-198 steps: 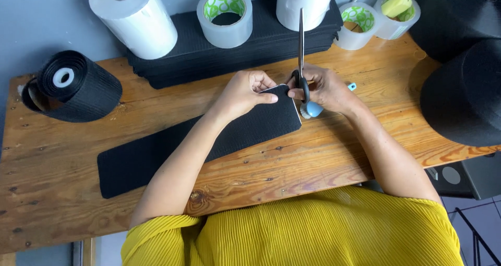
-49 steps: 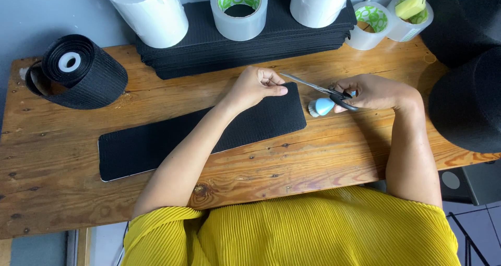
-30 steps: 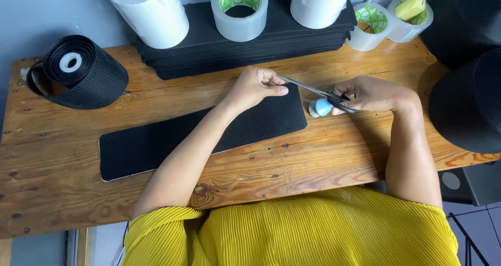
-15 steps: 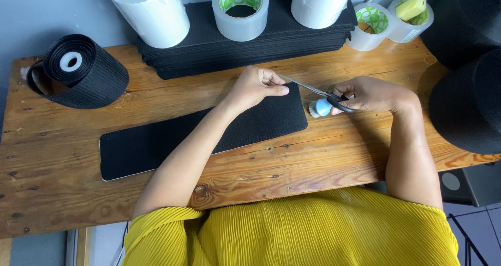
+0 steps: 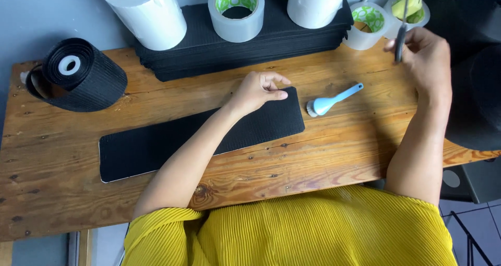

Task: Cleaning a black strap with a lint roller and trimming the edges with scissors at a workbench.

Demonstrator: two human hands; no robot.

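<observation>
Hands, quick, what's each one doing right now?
Left hand: fingers curled, resting on the black strip.
Right hand: closed on the scissors, raised.

Your right hand (image 5: pixel 425 62) left the black strip (image 5: pixel 203 135), where it had been working the scissors (image 5: pixel 402 34) at the strip's right end beside your left hand, and rose up and away to the far right of it, near the small tape rolls. The scissors went with it, held upright and seemingly closed, though blurred. That uncovered the small blue brush (image 5: pixel 331 100), lying just right of the strip.
</observation>
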